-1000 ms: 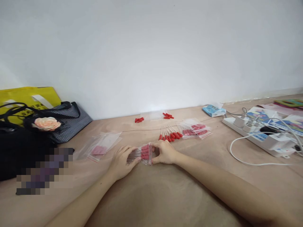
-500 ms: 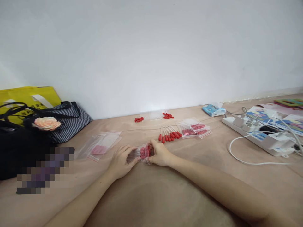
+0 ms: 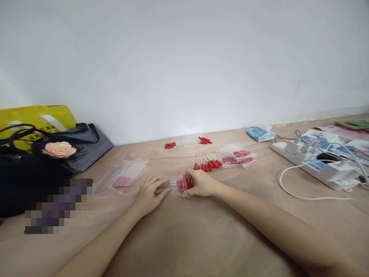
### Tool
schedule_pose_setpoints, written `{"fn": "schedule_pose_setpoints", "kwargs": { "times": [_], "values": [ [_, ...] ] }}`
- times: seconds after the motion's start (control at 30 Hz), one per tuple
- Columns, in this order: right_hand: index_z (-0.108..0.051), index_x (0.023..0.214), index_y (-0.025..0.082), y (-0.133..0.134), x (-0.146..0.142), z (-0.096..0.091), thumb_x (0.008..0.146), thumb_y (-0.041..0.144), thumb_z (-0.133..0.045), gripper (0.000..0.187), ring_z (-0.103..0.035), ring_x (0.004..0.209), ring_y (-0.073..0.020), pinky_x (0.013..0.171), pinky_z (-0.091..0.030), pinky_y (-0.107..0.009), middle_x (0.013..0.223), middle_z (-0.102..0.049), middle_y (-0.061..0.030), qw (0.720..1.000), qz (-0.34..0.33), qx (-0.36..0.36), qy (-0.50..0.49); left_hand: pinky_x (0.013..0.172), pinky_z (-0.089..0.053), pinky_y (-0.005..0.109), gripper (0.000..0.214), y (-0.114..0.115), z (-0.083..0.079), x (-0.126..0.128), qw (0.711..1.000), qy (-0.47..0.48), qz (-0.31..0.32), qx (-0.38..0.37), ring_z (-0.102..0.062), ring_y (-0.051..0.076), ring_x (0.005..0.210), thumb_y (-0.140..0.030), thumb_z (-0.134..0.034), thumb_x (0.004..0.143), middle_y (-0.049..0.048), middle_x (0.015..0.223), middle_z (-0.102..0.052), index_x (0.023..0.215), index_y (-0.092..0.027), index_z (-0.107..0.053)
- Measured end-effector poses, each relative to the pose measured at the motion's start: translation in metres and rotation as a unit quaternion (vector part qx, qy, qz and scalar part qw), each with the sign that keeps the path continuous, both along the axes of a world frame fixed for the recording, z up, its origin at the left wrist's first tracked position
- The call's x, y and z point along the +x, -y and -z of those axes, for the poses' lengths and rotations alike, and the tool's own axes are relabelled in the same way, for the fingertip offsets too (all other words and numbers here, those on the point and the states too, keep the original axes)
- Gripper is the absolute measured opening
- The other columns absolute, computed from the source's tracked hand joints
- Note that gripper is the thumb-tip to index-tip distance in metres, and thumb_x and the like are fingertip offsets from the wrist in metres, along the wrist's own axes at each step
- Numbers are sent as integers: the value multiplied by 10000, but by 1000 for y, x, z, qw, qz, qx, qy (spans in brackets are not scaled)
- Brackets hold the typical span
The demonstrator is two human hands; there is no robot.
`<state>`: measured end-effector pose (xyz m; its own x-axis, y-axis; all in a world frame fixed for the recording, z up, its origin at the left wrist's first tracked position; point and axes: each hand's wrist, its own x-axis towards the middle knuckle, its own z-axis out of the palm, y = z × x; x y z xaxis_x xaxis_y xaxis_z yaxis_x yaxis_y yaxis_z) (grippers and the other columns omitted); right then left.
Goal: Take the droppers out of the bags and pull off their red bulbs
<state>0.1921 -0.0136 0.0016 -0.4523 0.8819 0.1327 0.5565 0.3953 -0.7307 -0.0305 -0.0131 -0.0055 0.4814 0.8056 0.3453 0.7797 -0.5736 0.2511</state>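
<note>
A clear zip bag [image 3: 172,181] lies in front of me with several glass droppers in it, their red rubber bulbs [image 3: 182,184] toward the right. My left hand [image 3: 151,191] pinches the bag's left end, where the glass stems point. At the bag's mouth, my right hand [image 3: 199,183] is closed round the bag's edge and the bulbs; its fingertips are partly hidden. Just beyond the right hand, more droppers [image 3: 208,164] lie fanned out, bulbs toward me. Flat zip bags with a pink patch [image 3: 121,181] rest left of my left hand.
Filled bags with red bulbs [image 3: 241,156] lie at the right. Loose red bulbs [image 3: 170,145] and a bag of glass stems [image 3: 190,141] sit by the wall. A power strip [image 3: 311,165] with cables, a tissue pack [image 3: 261,134] and a striped bag [image 3: 86,150] flank the area.
My right hand has shifted slightly right along with the bag's mouth and the red bulbs. More of the stems and bag now shows between my hands. My left hand has hardly moved.
</note>
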Motion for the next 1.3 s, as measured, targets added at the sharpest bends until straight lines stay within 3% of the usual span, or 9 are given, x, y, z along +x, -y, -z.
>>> {"fn": "schedule_pose_setpoints", "kwargs": {
  "times": [0.27,0.5,0.6,0.7,0.87,0.97,1.13,1.3],
  "values": [
    [-512,759,180,0,-8,7,530,146,-618,255,-476,531,-73,475,-329,-172,596,-530,58,998,39,33,-26,815,-441,334,270,-4,3,0,999,24,-28,-34,-553,192,918,-352,-532,759,24,995,-645,982,-254,-650],
    [-500,684,165,-2,-1,2,540,72,-528,173,-484,583,-74,531,-403,-186,683,-531,27,990,41,85,-103,796,-457,334,282,-6,2,-2,998,38,-36,-35,-569,194,892,-387,-518,756,29,982,-650,955,-250,-663],
    [-485,739,172,-6,2,6,564,60,-515,209,-511,563,-76,490,-436,-188,695,-534,28,984,33,-23,-175,820,-453,345,300,-8,3,-6,997,42,-45,-42,-574,202,913,-415,-514,753,33,994,-647,950,-247,-665],
    [-488,866,183,-9,1,12,573,76,-571,322,-520,525,-68,445,-457,-190,731,-551,33,957,26,-144,-250,848,-444,349,315,-11,5,-9,997,42,-51,-40,-571,205,940,-420,-518,750,38,1004,-645,967,-241,-658],
    [-541,792,157,-12,-4,7,569,172,-671,258,-490,445,-49,408,-419,-162,567,-535,62,935,34,-183,-301,853,-446,341,324,-12,6,-10,996,45,-51,-54,-572,201,952,-419,-511,755,47,1023,-636,969,-222,-656],
    [-550,729,152,-17,10,-9,555,117,-644,201,-483,417,-45,383,-382,-149,514,-535,68,940,63,-178,-283,848,-451,344,326,-12,1,-12,994,52,-60,-78,-573,208,962,-417,-534,734,50,1027,-639,958,-217,-660],
    [-533,705,165,-32,61,-36,548,157,-633,187,-446,363,-55,332,-303,-155,464,-532,62,937,94,-142,-304,838,-459,335,303,-15,-8,-16,988,68,-55,-124,-587,207,943,-388,-585,681,53,1023,-642,908,-206,-674],
    [-509,717,171,-44,73,-25,550,250,-646,231,-410,386,-48,371,-331,-181,523,-513,61,909,181,-43,-373,853,-449,350,317,-14,-10,-18,986,83,-34,-142,-581,209,951,-409,-595,669,57,1028,-635,903,-206,-666]
  ]
}}
